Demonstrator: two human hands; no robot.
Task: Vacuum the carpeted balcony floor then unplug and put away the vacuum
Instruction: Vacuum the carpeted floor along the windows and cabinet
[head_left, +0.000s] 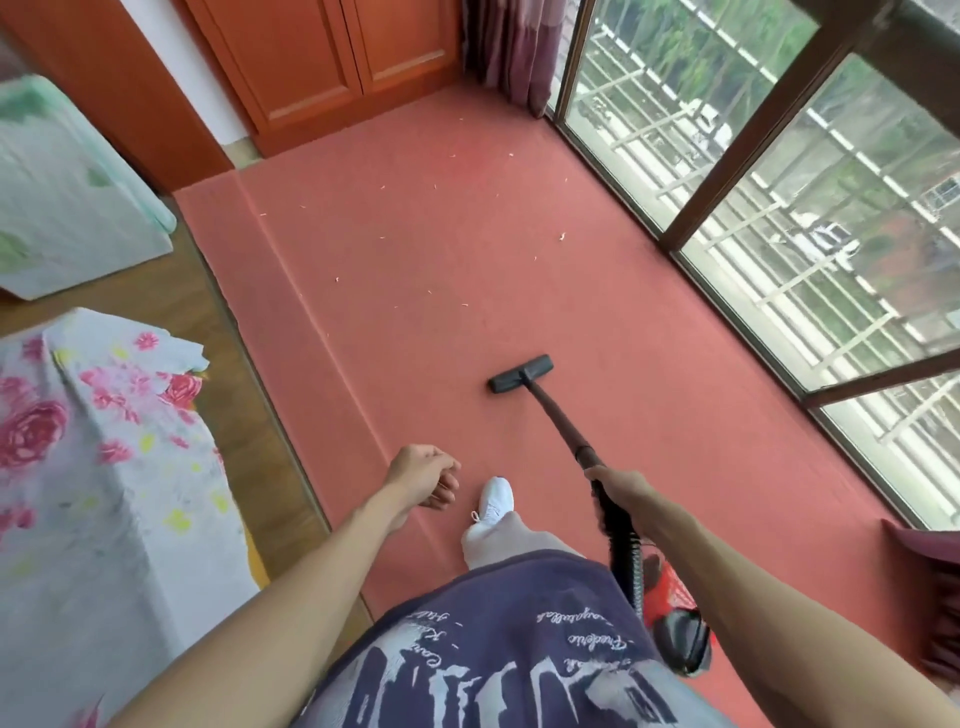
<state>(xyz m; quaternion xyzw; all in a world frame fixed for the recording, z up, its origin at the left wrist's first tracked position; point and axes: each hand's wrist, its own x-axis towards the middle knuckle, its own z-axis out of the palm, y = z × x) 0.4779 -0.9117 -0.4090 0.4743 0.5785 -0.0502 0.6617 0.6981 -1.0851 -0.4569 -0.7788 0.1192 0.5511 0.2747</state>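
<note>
A red carpet (441, 291) covers the balcony floor, with several pale scraps (562, 237) scattered over its far half. The black vacuum floor head (519, 375) lies flat on the carpet ahead of me, on a dark red wand (558, 421). My right hand (621, 491) grips the wand's handle where the black ribbed hose (621, 535) begins. The red and black vacuum body (675, 618) sits on the carpet by my right side. My left hand (423, 475) hangs free above the carpet with loosely curled fingers, holding nothing.
Glass sliding windows (779, 208) with brown frames run along the right. An orange wooden cabinet (332, 67) and a purple curtain (514, 47) stand at the far end. A floral-covered bed (93, 467) lies at left on wooden flooring. My white shoe (496, 499) stands on the carpet.
</note>
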